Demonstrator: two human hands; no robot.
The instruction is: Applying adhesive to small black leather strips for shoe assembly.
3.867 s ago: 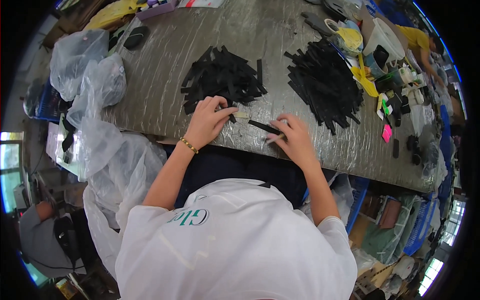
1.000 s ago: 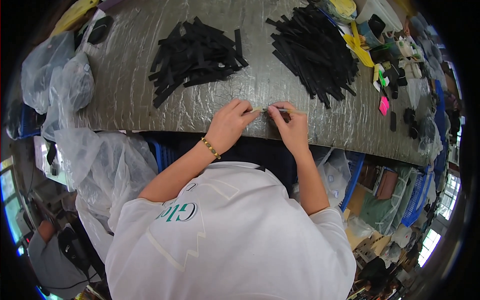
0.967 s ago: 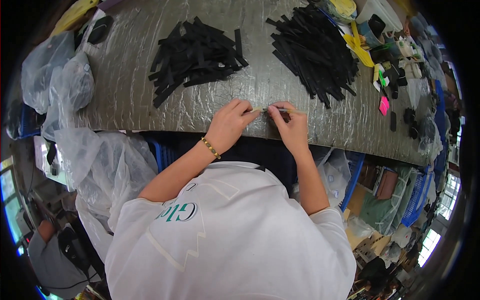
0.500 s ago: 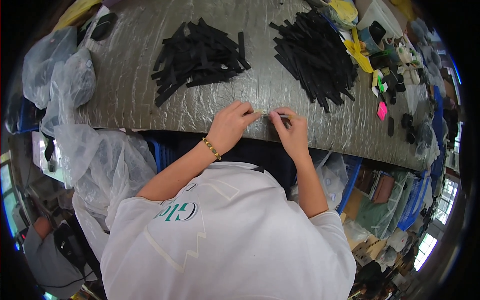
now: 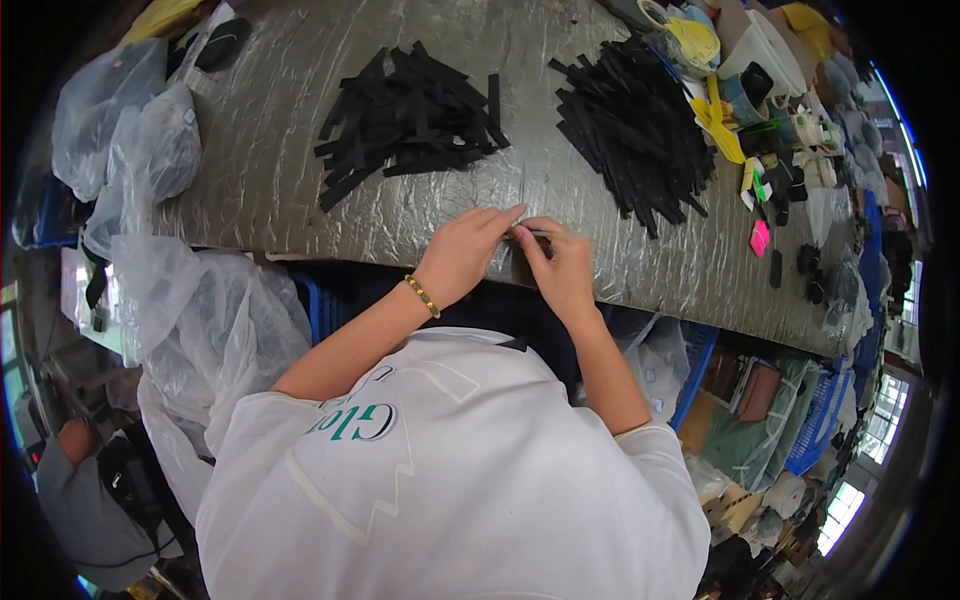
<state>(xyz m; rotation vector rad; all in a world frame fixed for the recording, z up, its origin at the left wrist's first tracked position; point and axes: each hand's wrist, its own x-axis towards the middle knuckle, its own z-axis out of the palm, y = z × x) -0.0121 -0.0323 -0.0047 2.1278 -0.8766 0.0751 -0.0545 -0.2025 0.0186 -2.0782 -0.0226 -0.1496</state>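
My left hand (image 5: 462,252), a beaded bracelet (image 5: 423,296) on its wrist, is at the table's near edge with its fingers closed and pointing right. What they hold, if anything, is hidden. Touching its fingertips is my right hand (image 5: 562,268), thumb and fingers pinched on a thin, pale, stick-like piece (image 5: 541,234); its exact kind is too small to make out. Beyond my hands lie two heaps of flat black strips: the left heap (image 5: 415,125) is loosely crossed, and the right heap (image 5: 640,130) is denser, its strips mostly running one way.
A shiny, wrinkled sheet covers the table (image 5: 300,225). Clear plastic bags (image 5: 150,140) bulge at the left. Tubs, yellow plastic (image 5: 715,120) and a pink tag (image 5: 760,238) crowd the right side. Blue crates (image 5: 822,415) stand below. Another person (image 5: 110,500) is at lower left.
My right hand has moved left against my left fingertips. My left index finger has stretched forward, and the small pale piece that showed between the hands is now mostly covered.
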